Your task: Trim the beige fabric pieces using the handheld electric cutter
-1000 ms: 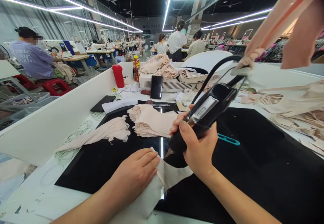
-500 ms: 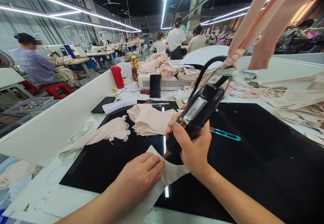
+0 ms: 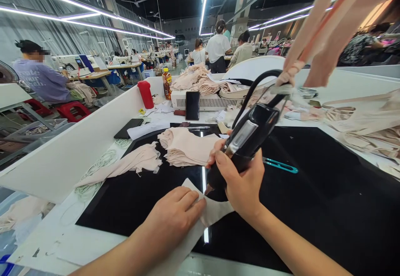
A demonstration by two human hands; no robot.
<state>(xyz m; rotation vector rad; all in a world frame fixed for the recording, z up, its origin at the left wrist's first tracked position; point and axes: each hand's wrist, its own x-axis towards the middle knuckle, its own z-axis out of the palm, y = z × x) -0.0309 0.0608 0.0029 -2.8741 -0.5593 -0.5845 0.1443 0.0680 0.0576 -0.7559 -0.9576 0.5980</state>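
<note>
My right hand [image 3: 242, 182] is wrapped round a black handheld tool [image 3: 246, 136] with a silver trigger and a black cable looping off its top. Its tip points down at a pale fabric piece [image 3: 215, 209] lying on the black worktop [image 3: 312, 201]. My left hand [image 3: 173, 217] lies flat on that piece, fingers stretched out, pressing it down just left of the tool's tip. Behind the hands sit a stack of beige fabric pieces [image 3: 186, 147] and a looser beige piece [image 3: 131, 163].
Teal thread snips [image 3: 279, 165] lie right of the tool. A red bottle [image 3: 146, 94], an orange drink bottle [image 3: 167, 83], two phones [image 3: 192, 105] and a white box under fabric stand at the back. Beige straps [image 3: 315, 34] hang at upper right. Other people sit at sewing tables beyond.
The tool and my right hand have shifted slightly left and down toward the fabric piece. My left hand has slid a little right along it. The camera has tilted slightly.
</note>
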